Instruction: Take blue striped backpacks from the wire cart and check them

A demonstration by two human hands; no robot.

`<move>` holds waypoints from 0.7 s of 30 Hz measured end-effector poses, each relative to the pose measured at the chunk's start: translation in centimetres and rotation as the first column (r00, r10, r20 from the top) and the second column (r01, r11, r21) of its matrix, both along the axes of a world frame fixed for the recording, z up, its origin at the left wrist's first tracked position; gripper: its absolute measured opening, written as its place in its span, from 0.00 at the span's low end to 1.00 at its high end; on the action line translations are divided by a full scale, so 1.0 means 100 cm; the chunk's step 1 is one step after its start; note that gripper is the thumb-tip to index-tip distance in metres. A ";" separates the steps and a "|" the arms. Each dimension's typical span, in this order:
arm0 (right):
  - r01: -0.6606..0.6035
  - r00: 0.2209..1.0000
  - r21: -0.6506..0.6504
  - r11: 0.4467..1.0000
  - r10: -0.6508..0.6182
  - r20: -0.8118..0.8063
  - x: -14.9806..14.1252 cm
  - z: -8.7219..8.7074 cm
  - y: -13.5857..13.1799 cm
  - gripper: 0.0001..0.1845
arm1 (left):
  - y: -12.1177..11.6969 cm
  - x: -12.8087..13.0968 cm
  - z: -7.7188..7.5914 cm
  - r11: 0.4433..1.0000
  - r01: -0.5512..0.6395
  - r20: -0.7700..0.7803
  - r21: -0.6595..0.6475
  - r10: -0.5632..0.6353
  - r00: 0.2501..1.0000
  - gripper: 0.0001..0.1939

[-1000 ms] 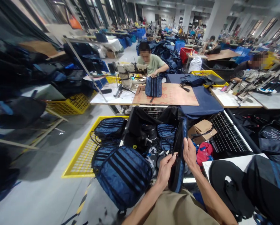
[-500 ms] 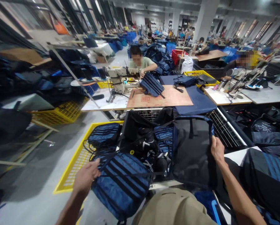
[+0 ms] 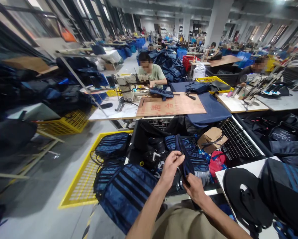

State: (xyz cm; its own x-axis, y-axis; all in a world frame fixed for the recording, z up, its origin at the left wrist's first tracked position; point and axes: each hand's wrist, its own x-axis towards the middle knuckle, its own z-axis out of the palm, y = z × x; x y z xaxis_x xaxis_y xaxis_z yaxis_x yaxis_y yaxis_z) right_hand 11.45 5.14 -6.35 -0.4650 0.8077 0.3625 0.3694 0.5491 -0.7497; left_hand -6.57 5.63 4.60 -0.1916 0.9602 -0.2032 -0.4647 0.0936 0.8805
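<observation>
A dark backpack (image 3: 185, 156), turned edge-on so that only its narrow side shows, is upright in front of me between both hands. My left hand (image 3: 172, 164) has its thumb and fingers closed at the left side of it. Lower down, my right hand (image 3: 195, 187) is wrapped round its near edge. Beside my left forearm lies a blue backpack (image 3: 127, 192) with black stripes, partly covered by the arm. Behind the held bag, several striped blue pieces (image 3: 196, 149) rest in a black-lined wire bin (image 3: 238, 139).
A yellow basket (image 3: 71, 191) with striped bags stands on the floor at left. The bin also holds a cardboard box (image 3: 212, 137) and a red bundle (image 3: 217, 161). Black bags (image 3: 247, 196) lie on a white table at right. Across the bin, a person (image 3: 152, 74) works at a sewing machine.
My left hand has moved from the striped blue backpack to the dark one. The dark backpack has shifted left and turned from broad side to edge-on, uncovering the box and red bundle.
</observation>
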 end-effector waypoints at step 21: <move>-0.335 0.744 -0.736 0.588 0.644 0.176 0.090 0.129 0.056 0.28 | -0.029 0.031 -0.016 0.921 0.342 0.032 -0.189 -0.342 0.939 0.41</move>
